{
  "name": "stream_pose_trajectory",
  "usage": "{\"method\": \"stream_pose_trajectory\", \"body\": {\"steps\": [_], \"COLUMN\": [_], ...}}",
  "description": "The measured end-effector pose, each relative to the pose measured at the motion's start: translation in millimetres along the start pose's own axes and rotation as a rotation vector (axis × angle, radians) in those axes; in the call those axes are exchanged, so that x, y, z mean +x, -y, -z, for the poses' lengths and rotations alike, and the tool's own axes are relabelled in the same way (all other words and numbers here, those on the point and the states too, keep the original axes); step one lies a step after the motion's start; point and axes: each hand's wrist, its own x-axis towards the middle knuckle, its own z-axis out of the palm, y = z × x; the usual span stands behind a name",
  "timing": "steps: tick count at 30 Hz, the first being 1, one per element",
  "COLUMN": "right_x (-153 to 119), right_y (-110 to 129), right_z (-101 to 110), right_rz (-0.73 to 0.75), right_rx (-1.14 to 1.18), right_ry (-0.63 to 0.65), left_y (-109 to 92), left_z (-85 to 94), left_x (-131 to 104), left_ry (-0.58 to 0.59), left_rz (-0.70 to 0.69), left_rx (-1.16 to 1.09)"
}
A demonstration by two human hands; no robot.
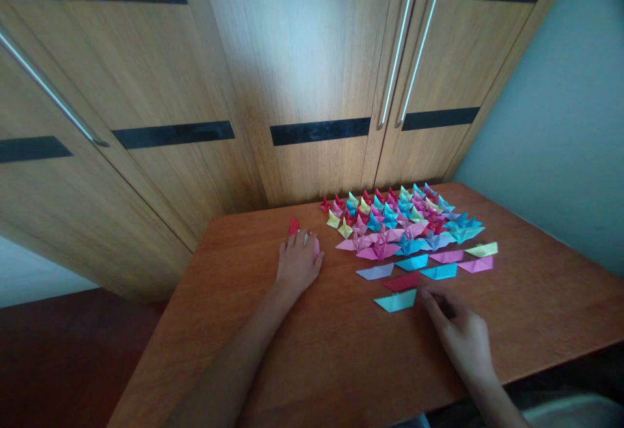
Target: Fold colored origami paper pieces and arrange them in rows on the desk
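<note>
My left hand (298, 260) lies palm down with its fingers spread over some small folded papers; a red tip (294, 225) and a pink piece (316, 246) show at its edges. My right hand (458, 324) is curled at the right end of a pale turquoise folded paper boat (396, 301), thumb and index finger close together; whether anything is between them is hidden. Just behind sits a red folded paper (402, 281). Beyond it are a lavender one (375, 272), blue ones (439, 272) and pink ones (476, 264).
Many colourful folded paper shapes (383, 234) stand in rows at the back of the brown table (302, 363). Wooden cabinet doors (312, 57) with long metal handles (397, 51) rise directly behind it. A pale wall (550, 129) is on the right.
</note>
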Motion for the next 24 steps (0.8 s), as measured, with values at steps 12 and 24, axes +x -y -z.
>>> {"method": "stream_pose_trajectory", "body": {"steps": [12,24], "right_x": [0.1,1.1], "right_y": [-1.5,2.2], "right_z": [-0.8,-1.9], "right_rz": [0.022,0.084], "right_rx": [0.004,0.015], "right_ry": [0.029,0.057], "left_y": [8.4,7.1], "left_z": [-21.7,0.3], "left_x": [8.6,-16.8], "left_ry": [-0.078,-0.098], "left_rz": [-0.074,0.048], "left_rx": [-0.079,-0.581]}}
